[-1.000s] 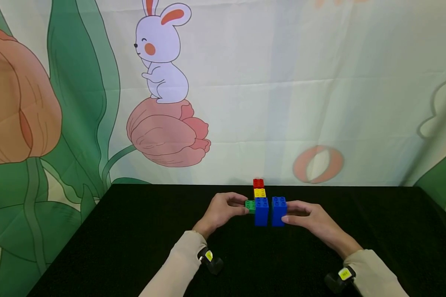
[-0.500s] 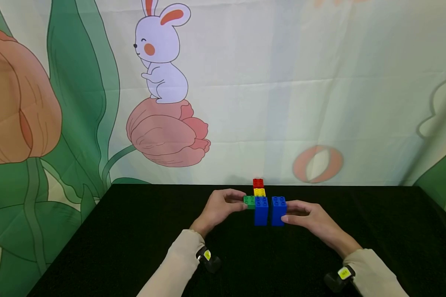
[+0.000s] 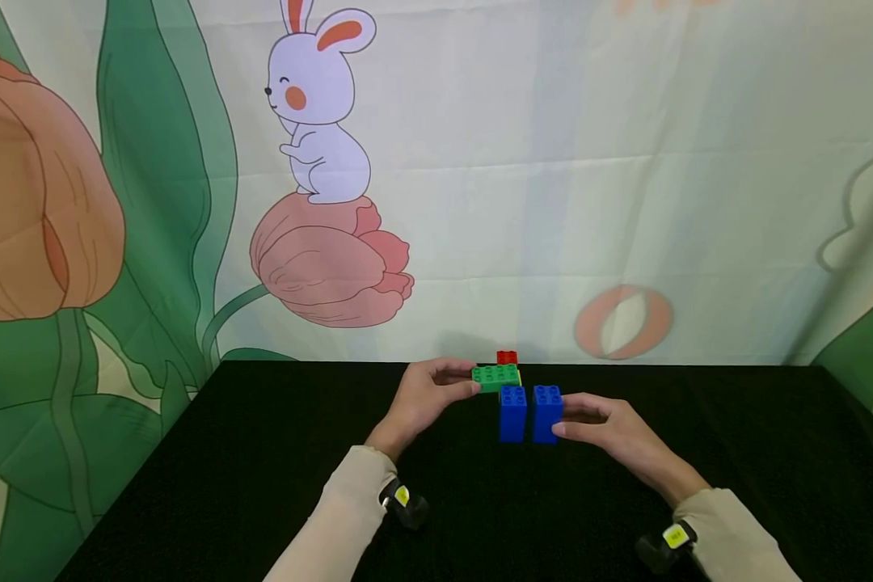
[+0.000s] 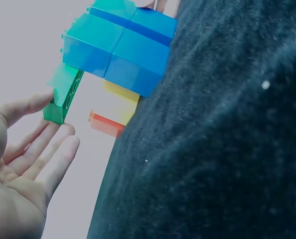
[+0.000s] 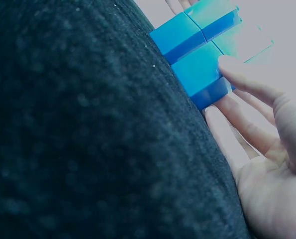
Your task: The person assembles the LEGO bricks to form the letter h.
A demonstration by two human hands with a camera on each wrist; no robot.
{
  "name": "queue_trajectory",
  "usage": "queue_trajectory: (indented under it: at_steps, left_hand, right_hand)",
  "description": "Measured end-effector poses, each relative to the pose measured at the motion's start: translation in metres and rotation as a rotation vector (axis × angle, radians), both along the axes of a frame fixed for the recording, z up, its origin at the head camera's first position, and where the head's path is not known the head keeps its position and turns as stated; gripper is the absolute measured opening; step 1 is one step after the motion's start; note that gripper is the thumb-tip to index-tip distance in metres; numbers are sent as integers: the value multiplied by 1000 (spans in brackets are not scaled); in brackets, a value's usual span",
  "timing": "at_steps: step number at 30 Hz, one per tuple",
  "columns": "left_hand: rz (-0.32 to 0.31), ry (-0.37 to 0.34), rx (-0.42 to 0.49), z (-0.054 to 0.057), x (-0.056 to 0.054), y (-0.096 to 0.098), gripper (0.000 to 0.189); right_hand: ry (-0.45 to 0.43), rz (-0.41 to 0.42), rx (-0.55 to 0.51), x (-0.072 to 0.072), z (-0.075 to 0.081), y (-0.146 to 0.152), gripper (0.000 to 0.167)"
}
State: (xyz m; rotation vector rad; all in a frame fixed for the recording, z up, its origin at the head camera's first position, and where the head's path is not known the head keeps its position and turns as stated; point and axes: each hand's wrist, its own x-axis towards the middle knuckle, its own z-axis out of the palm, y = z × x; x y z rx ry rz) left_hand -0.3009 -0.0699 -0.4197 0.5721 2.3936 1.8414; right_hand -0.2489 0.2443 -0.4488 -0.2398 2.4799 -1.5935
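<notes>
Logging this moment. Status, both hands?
Left hand pinches green brick above table. Right hand grips right blue stack. Head view: green brick mostly hides yellow brick.

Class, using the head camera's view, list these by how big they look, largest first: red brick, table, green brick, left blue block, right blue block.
1. Table
2. Left blue block and right blue block: too alike to rank
3. Green brick
4. Red brick, partly hidden

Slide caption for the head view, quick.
Left hand holds a green brick by one end; right hand grips the right-hand blue stack.
</notes>
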Motion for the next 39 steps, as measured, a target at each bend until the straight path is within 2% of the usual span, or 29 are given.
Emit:
queue_trajectory:
  at_steps: [11,18,39]
  left_hand:
    - [9,15,11,11,5,3,32]
    - [-8,36,21,17,9,6,31]
    - [-55,84,-29,22,19,18,31]
  right_hand:
    - [-1,-3,-6,0,1,0,61]
    - [2,5,-19,0,1,0,61]
    - [-9,23,-59,1,2,0,61]
